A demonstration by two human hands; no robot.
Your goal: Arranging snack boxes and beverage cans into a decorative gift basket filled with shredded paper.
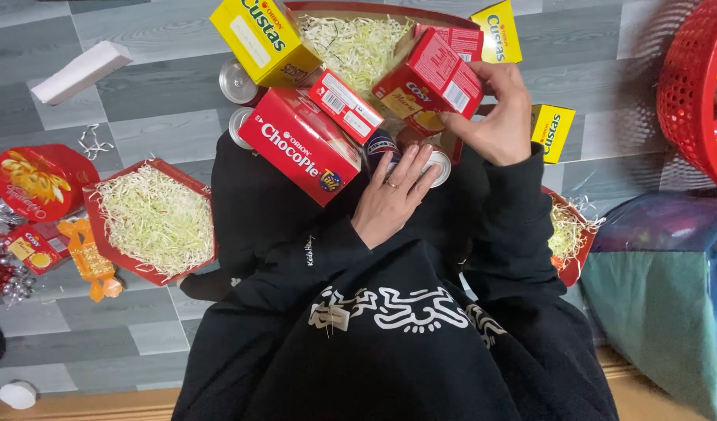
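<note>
Right hand point(500, 117): grip closed on a small red box point(430, 78), fingers over its right edge, box tilted and held above the straw-filled tray point(358, 12) at the far middle of the floor point(140, 109).

Left hand point(391, 196): fingers spread flat, pressing on a can top point(439, 166); a dark can point(380, 145) sits just beside the fingertips. Open palm, not wrapped around anything. Ring on one finger.

Around the hands:
- large red snack box point(302, 145) tilted, just left of the left hand, over the person's lap
- narrow red box point(344, 105) between the large red box and the held one
- yellow box point(263, 39) at the tray's far-left corner, two silver cans point(237, 82) under its edge
- second yellow box point(497, 33) at the tray's far-right corner, third yellow box point(552, 131) on the floor right of the right hand

Further off on the floor: second red tray of straw point(157, 220) at the left, round red tin point(42, 181) beyond it, white block point(81, 72) near the far-left corner, red basket point(690, 86) at the right edge, teal bundle point(662, 296) below it.
</note>
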